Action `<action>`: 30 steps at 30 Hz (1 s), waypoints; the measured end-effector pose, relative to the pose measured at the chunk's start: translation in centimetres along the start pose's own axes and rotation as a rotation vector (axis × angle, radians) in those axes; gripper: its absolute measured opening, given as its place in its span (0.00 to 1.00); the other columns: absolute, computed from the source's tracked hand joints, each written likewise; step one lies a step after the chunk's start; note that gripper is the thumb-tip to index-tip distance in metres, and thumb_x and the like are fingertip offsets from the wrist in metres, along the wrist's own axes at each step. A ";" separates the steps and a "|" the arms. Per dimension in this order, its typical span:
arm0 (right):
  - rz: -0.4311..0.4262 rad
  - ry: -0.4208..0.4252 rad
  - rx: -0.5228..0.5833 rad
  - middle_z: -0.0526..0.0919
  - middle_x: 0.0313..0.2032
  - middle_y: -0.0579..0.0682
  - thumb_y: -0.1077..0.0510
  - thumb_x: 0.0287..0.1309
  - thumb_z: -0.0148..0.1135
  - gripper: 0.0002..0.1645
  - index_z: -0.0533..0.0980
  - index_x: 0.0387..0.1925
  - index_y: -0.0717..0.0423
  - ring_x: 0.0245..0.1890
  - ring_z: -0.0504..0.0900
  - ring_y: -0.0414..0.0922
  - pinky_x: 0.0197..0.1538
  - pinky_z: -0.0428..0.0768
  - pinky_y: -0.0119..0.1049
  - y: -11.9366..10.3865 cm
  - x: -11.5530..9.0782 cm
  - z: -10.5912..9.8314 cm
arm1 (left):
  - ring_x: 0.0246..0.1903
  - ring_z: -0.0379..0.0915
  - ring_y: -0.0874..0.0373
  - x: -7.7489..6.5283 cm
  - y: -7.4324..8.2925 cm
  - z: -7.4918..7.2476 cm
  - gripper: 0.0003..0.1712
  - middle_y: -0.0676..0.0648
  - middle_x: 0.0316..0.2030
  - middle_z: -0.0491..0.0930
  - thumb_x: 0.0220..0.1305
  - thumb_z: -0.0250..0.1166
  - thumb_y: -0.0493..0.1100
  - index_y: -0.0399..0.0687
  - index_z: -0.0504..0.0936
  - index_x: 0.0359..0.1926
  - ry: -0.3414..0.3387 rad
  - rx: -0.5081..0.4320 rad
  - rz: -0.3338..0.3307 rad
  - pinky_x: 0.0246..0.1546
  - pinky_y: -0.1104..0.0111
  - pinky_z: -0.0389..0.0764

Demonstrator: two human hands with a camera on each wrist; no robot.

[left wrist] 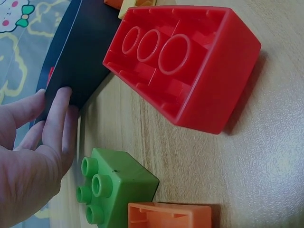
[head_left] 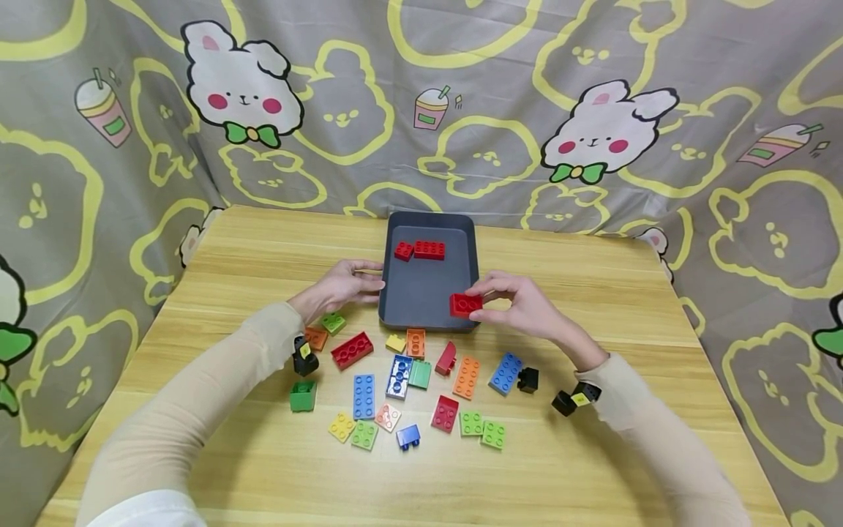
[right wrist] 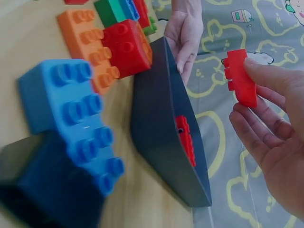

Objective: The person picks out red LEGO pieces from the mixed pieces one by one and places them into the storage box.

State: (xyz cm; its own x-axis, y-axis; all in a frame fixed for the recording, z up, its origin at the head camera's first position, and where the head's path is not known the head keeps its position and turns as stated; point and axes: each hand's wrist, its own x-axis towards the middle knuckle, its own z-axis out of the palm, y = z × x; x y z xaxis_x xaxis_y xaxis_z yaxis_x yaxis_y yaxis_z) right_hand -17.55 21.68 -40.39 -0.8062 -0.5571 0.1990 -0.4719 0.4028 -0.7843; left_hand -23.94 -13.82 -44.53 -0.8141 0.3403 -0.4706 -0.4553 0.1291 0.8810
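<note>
— What does the head view show?
— A wooden table [head_left: 263, 252] bearing a dark tray [head_left: 421, 294]. The person's right hand [head_left: 523, 304] pinches a red brick [head_left: 465, 305], raised at the tray's near right corner. The left hand [head_left: 342, 282], fingers nearly straight, touches the tray's left side.
— What's inside the tray?
— Two red pieces [head_left: 429, 250], side by side toward the far end. Loose blocks [head_left: 364, 396] in many colours lie in front.
— Any writing?
— A yellow label [head_left: 305, 350] sits on each wrist camera, too small to read. The cloth [head_left: 402, 157] behind is printed with rabbits and drink cups.
— And the left wrist view?
— The left hand's fingers meet the tray's outer wall. Nearby, a long red block [left wrist: 228, 85] shows its hollow underside, beside green and orange ones.
— The right wrist view?
— Thumb and fingers grip the red brick, clear of the tray. A blue block [right wrist: 76, 102] and a blurred black one [right wrist: 52, 183] sit closest.
</note>
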 end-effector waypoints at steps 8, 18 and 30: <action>-0.010 -0.010 0.016 0.88 0.47 0.53 0.62 0.56 0.80 0.20 0.88 0.51 0.55 0.46 0.84 0.45 0.55 0.92 0.57 -0.4 2.9 0.0 | 0.64 0.79 0.40 0.1 -0.1 -0.1 0.34 0.27 0.72 0.69 0.75 0.60 0.29 0.36 0.63 0.79 0.007 0.003 -0.001 0.66 0.57 0.86; -0.044 -0.022 -0.005 0.87 0.48 0.53 0.59 0.57 0.81 0.21 0.88 0.53 0.54 0.47 0.85 0.46 0.56 0.92 0.55 -0.5 6.7 0.1 | 0.59 0.83 0.46 0.3 -0.1 -0.1 0.34 0.27 0.72 0.70 0.75 0.61 0.29 0.36 0.63 0.78 0.009 0.008 0.002 0.61 0.61 0.89; 0.006 -0.056 -0.029 0.87 0.48 0.55 0.58 0.57 0.80 0.22 0.88 0.54 0.56 0.47 0.87 0.49 0.60 0.92 0.49 0.2 10.3 2.1 | 0.70 0.73 0.36 0.2 -0.1 0.0 0.34 0.27 0.73 0.69 0.76 0.60 0.29 0.37 0.63 0.79 0.008 0.003 -0.007 0.69 0.55 0.84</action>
State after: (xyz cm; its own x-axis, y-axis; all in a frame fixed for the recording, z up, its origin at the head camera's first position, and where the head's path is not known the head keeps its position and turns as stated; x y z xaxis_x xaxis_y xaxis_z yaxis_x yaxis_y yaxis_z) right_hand -25.17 14.52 -39.77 -0.7885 -0.5938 0.1602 -0.4776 0.4271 -0.7678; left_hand -24.04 -13.77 -44.68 -0.8136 0.3319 -0.4774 -0.4602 0.1344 0.8776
